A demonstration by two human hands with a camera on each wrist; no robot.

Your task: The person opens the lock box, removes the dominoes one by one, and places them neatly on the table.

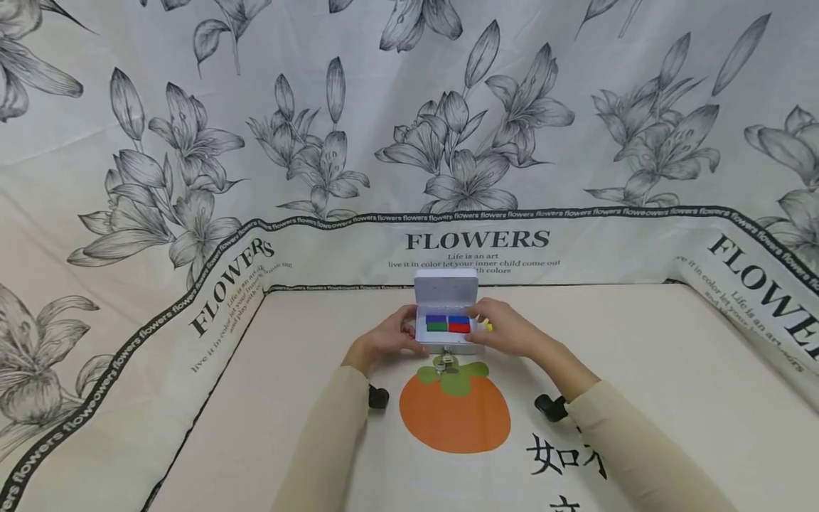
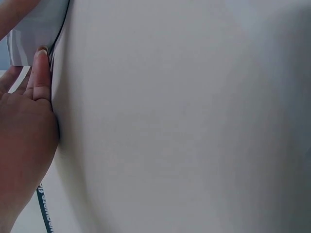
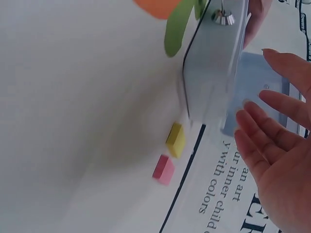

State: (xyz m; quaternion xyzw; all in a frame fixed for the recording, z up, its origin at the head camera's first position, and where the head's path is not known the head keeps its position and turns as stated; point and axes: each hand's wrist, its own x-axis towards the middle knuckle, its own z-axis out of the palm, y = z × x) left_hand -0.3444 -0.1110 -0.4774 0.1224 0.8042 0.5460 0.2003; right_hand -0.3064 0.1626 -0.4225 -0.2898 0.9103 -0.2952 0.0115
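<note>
A small white metal box (image 1: 448,348) stands on the table with its lid (image 1: 446,290) raised. Purple (image 1: 436,319), green (image 1: 438,327), red (image 1: 458,328) and blue (image 1: 461,320) blocks lie side by side in it. At its left side, my left hand (image 1: 390,333) grips the box, a fingertip pressing the wall in the left wrist view. My right hand (image 1: 502,327) is over the box's right edge; the right wrist view shows its fingers (image 3: 260,138) spread and holding nothing. Beside the box on that side lie a yellow block (image 3: 176,141) and a pink block (image 3: 164,170).
A metal latch (image 1: 447,350) with a small hanging piece (image 1: 440,366) is on the box's front. Nearer me, the cloth carries a printed orange persimmon (image 1: 454,416). Black devices (image 1: 379,397) sit at both wrists. Flower-printed cloth (image 1: 333,249) rises behind the table.
</note>
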